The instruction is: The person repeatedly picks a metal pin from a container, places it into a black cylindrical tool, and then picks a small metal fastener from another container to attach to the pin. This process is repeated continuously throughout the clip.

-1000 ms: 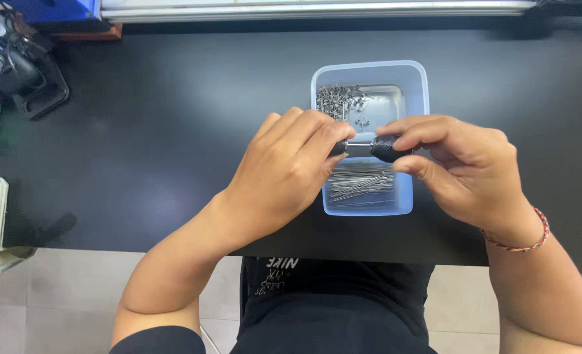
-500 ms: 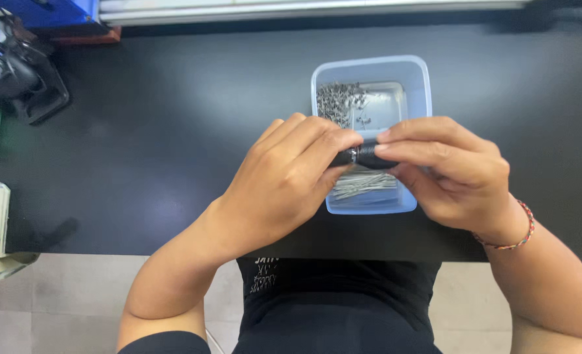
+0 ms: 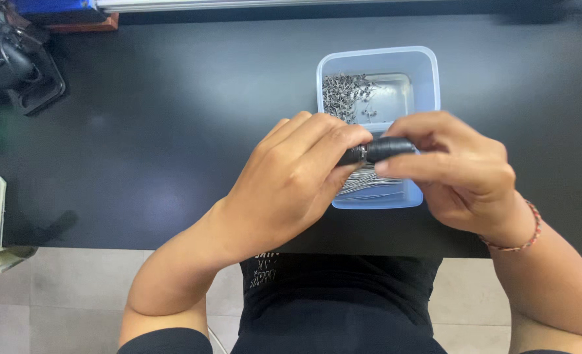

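**Clerk:** Since a second ago, little has shifted: both hands have stayed over the tub, drawn slightly closer on the black cylindrical part (image 3: 377, 150).

**Checker:** Edges and open room?

**Clerk:** Item: black surface (image 3: 173, 131), near edge running just under the wrists, pale floor beyond it. Broad bare stretch lies left of the hands, up to a dark device (image 3: 16, 65) at the far left corner. Bare room also right of the tub. Item: pale blue plastic tub (image 3: 428, 72), rectangular, its near rim close to the surface's near edge; small metal pieces (image 3: 342, 92) heaped in its far left part, thin metal pins (image 3: 369, 183) lying along its near part.

**Checker:** The part, against the fingers?

**Clerk:** Held level above the tub, clear of the contents. Left hand (image 3: 291, 183): fingers curled and pinching the part's left end. Right hand (image 3: 461, 174): fingers wrapped over the right end, thumb beneath. Fingertips of the two hands nearly meet at the middle. Red cord bracelet (image 3: 523, 236) on the right wrist.
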